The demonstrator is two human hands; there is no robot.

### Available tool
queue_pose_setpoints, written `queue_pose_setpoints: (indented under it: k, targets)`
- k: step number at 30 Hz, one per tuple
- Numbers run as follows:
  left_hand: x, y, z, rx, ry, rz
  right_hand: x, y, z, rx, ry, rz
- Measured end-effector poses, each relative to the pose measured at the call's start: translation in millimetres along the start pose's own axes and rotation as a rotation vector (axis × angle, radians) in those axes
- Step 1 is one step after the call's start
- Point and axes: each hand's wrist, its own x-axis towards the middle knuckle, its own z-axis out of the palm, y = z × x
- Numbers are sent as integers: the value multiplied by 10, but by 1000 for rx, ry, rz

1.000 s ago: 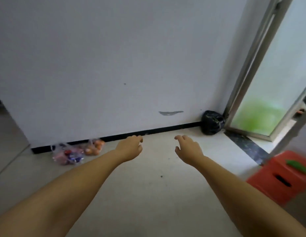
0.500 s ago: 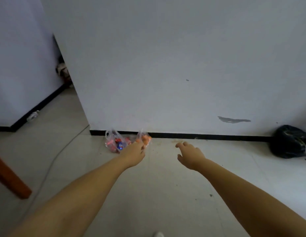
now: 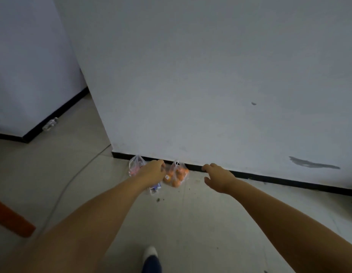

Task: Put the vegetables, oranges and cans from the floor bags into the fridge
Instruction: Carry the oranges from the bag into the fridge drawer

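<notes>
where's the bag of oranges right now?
Head view, lower centre: the bag of oranges sits on the floor against the black baseboard, between the left hand and right hand, beside the can bag.

Left hand and right hand outstretched, fingers relaxed.

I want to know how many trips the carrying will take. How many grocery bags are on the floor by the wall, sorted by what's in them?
Bag of oranges: 1
Bag with cans, partly hidden behind the left hand: 1
Total: 2 bags
Neither hand holds one; the right hand is empty too.
</notes>
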Motion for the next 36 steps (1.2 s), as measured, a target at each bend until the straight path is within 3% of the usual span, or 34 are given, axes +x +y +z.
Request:
queue_pose_setpoints:
  k: [12, 17, 20, 24, 29, 33, 36]
  targets:
    - [2388, -1, -201, 37, -189, 110, 1866, 560, -231, 211, -41, 200]
    - [3086, 87, 188, -12, -342, 139, 2591, 845, 31, 245, -153, 204]
    - [3537, -66, 602, -94, -331, 75, 3200, 1038, 299, 254, -206, 172]
    - [4162, -457, 1432, -89, -338, 74, 3997, 1234, 1026, 293, -269, 159]
    - [5087, -1162, 2981, 59, -364, 205, 5036, 1452, 2531, 311, -331, 77]
    - [5927, -1792, 4030, 298, -348, 398, 5907, 1561, 3604, 242, -264, -61]
    - [6437, -2233, 4500, 643, -277, 703, 6432, 1799, 4287, -42, -187, -324]
